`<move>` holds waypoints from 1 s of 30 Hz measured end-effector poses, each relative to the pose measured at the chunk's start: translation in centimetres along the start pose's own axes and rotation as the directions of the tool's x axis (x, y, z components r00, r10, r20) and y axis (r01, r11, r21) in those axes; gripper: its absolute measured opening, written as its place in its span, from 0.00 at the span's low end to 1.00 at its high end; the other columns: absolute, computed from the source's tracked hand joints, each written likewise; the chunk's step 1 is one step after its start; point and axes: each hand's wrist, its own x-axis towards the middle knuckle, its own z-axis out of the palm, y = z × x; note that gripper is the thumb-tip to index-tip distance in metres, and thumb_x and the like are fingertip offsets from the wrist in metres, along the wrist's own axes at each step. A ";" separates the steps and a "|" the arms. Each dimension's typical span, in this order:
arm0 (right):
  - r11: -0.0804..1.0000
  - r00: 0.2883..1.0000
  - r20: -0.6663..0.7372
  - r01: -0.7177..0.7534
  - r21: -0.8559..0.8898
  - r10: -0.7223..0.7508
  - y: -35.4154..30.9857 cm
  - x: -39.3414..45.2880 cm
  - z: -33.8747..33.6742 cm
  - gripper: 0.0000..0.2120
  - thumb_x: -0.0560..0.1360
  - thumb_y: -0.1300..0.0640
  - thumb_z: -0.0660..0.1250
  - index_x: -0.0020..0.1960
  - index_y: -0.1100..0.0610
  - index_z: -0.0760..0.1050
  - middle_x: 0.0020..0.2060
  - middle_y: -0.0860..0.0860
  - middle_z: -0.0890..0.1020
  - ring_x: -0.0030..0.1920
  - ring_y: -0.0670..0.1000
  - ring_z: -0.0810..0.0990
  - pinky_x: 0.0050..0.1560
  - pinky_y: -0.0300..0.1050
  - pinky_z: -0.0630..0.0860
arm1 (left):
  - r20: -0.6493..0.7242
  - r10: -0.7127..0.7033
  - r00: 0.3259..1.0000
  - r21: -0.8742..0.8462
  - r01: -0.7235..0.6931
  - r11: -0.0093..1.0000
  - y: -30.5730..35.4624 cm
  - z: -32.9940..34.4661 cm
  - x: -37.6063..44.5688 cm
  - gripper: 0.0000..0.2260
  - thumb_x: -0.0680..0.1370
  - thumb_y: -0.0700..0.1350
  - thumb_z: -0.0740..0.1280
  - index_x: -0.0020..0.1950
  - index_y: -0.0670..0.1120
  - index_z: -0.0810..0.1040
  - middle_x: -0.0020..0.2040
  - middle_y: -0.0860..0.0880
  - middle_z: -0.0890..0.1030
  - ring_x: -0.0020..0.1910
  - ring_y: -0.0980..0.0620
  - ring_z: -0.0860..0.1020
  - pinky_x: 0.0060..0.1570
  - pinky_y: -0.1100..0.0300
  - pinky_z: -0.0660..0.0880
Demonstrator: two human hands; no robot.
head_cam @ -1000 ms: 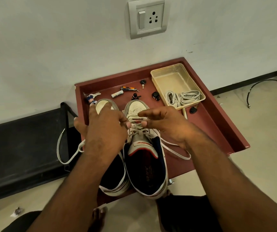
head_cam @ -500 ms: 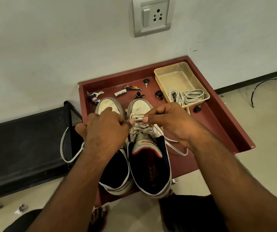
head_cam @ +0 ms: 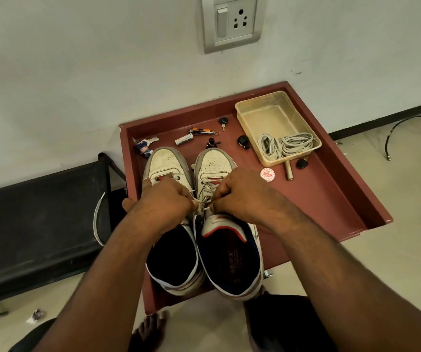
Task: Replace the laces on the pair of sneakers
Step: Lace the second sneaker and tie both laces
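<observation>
Two white sneakers stand side by side on a red tray (head_cam: 331,199), toes toward the wall. The left sneaker (head_cam: 165,163) shows empty eyelets. The right sneaker (head_cam: 215,162) has a white lace (head_cam: 208,185) crossed through its lower eyelets. My left hand (head_cam: 165,203) and my right hand (head_cam: 242,196) meet over the right sneaker's tongue, each pinching a piece of that lace. A loose end of the lace (head_cam: 98,217) loops off the tray's left side. Coiled laces (head_cam: 284,146) lie in a clear plastic box (head_cam: 267,118).
Small items lie on the tray behind the shoes: keys (head_cam: 223,121), a doll keychain (head_cam: 143,148), a battery (head_cam: 184,140), a pocket tool (head_cam: 201,131), a round sticker (head_cam: 267,174). A black bench (head_cam: 39,224) stands to the left. A wall socket (head_cam: 232,21) is above. A black cable (head_cam: 402,130) lies on the floor at right.
Both hands have moved down the right sneaker toward the tongue, still pinching the lace. The round sticker beside my right hand is now uncovered.
</observation>
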 end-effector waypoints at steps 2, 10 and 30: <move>0.998 1.000 -0.027 0.012 -0.066 -0.013 -0.1 0.2 0.5 0.03 0.70 0.55 0.73 0.42 0.49 0.85 0.39 0.46 0.85 0.43 0.48 0.82 0.50 0.48 0.79 | 0.012 0.015 1.000 0.020 -0.015 1.000 0.0 -0.1 -0.1 0.10 0.72 0.49 0.73 0.32 0.61 0.83 0.59 0.49 0.81 0.76 0.44 0.59 0.74 0.38 0.40; 1.000 1.000 -0.005 0.004 0.025 -0.004 0.0 0.4 2.2 0.03 0.72 0.53 0.74 0.42 0.51 0.85 0.36 0.46 0.83 0.41 0.48 0.81 0.46 0.45 0.79 | 0.037 0.048 0.998 0.021 -0.049 0.999 0.2 -0.6 -0.7 0.15 0.76 0.50 0.69 0.30 0.61 0.81 0.79 0.52 0.61 0.79 0.46 0.47 0.74 0.36 0.46; 0.998 0.997 0.079 0.015 -0.057 -0.010 0.2 1.2 1.7 0.02 0.71 0.55 0.73 0.42 0.50 0.85 0.39 0.43 0.85 0.41 0.43 0.81 0.45 0.42 0.78 | -0.403 -0.108 0.909 0.273 0.232 0.933 -3.8 -9.6 -3.3 0.07 0.74 0.53 0.69 0.50 0.63 0.76 0.80 0.50 0.47 0.77 0.35 0.38 0.70 0.28 0.43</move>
